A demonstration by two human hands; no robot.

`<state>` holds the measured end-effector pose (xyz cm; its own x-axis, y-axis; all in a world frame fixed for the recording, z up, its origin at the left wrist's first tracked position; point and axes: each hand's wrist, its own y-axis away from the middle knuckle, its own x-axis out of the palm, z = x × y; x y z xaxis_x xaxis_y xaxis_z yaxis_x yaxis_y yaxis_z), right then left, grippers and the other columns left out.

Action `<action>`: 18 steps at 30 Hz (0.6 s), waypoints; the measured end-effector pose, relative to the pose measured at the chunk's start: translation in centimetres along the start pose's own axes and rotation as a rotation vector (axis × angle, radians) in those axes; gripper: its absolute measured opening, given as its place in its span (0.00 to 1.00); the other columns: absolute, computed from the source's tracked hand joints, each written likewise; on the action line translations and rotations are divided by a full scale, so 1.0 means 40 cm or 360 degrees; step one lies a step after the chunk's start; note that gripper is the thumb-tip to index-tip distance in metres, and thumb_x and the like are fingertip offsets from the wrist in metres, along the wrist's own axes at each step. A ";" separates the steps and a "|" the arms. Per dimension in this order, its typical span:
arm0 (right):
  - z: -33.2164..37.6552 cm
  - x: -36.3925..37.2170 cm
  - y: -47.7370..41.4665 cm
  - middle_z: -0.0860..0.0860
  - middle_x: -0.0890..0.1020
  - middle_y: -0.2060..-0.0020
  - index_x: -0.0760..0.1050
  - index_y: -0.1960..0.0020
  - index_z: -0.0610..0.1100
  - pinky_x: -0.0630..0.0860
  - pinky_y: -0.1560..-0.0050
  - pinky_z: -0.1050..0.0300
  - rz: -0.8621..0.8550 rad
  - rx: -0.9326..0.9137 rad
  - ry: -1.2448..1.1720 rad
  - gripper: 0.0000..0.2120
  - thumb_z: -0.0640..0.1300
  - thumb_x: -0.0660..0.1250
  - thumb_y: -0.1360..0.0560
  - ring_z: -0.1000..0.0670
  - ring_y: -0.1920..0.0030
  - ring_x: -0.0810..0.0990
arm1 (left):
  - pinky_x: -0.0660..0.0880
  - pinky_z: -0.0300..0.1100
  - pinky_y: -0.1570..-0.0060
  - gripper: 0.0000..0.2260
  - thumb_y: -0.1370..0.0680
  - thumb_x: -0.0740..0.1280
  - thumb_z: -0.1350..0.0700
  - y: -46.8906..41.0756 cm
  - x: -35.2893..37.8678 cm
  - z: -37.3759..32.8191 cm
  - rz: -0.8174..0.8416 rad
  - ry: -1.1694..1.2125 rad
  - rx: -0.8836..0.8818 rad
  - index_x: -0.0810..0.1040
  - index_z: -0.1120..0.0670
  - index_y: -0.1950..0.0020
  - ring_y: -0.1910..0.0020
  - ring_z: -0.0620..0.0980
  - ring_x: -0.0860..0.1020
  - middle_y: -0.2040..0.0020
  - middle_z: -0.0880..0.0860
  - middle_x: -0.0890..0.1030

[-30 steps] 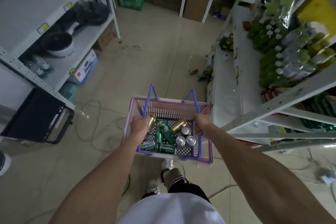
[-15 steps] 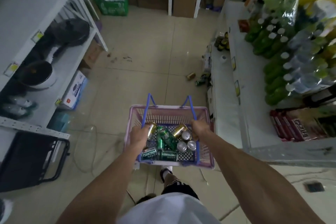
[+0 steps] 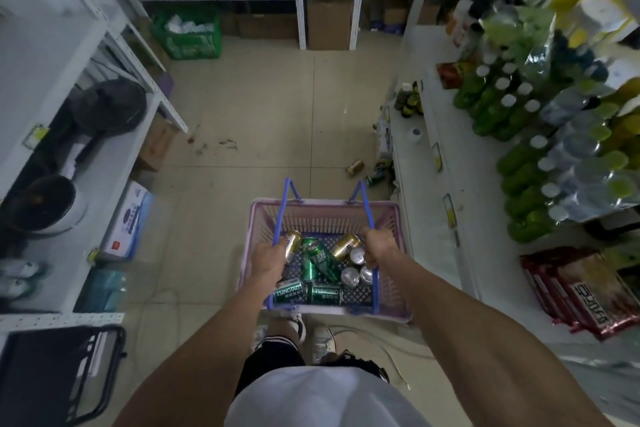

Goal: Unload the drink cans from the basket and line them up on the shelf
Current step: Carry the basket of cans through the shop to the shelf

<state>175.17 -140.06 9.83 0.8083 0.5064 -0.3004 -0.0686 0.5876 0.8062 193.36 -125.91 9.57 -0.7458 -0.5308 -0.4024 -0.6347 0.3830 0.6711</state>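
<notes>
Carrying the basket (image 3: 388, 218) of cans (image 3: 320, 262) down the aisle, nothing unloaded yet.
Gripping a blue handle in each fist: left hand (image 3: 268, 258) and right hand (image 3: 381, 250) both closed tight. Lying loose and jumbled inside the basket, near the right shelf (image 3: 426, 204); likely light, rigid, smooth, dentable, so best taking each around its middle.
</notes>
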 end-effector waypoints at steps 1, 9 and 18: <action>0.021 -0.001 -0.010 0.48 0.69 0.77 0.68 0.64 0.43 0.64 0.78 0.62 -0.0021 -0.0003 -0.0002 0.14 0.42 0.62 0.20 0.51 0.79 0.65 | 0.64 0.42 0.73 0.12 0.19 0.65 0.51 -0.020 0.001 -0.021 0.0008 -0.0019 0.0009 0.75 0.57 0.59 0.71 0.51 0.68 0.64 0.57 0.73; 0.181 -0.014 -0.100 0.44 0.73 0.71 0.72 0.54 0.38 0.64 0.80 0.64 -0.0223 0.0010 -0.0029 0.08 0.41 0.61 0.18 0.48 0.75 0.69 | 0.69 0.46 0.69 0.13 0.21 0.65 0.52 -0.237 0.011 -0.200 0.0088 -0.0250 0.0150 0.77 0.56 0.63 0.70 0.53 0.73 0.69 0.57 0.74; 0.258 0.047 -0.275 0.44 0.73 0.71 0.73 0.48 0.40 0.66 0.78 0.62 -0.0416 0.0226 -0.0467 0.09 0.46 0.66 0.20 0.48 0.76 0.70 | 0.64 0.43 0.71 0.13 0.18 0.64 0.52 -0.479 0.081 -0.392 0.0449 -0.0574 0.0086 0.78 0.57 0.60 0.74 0.51 0.67 0.71 0.54 0.69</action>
<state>183.47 -152.09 5.65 0.9215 0.1385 -0.3627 0.2257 0.5692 0.7906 206.27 -146.81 5.19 -0.9075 -0.1068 -0.4062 -0.3994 0.5189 0.7558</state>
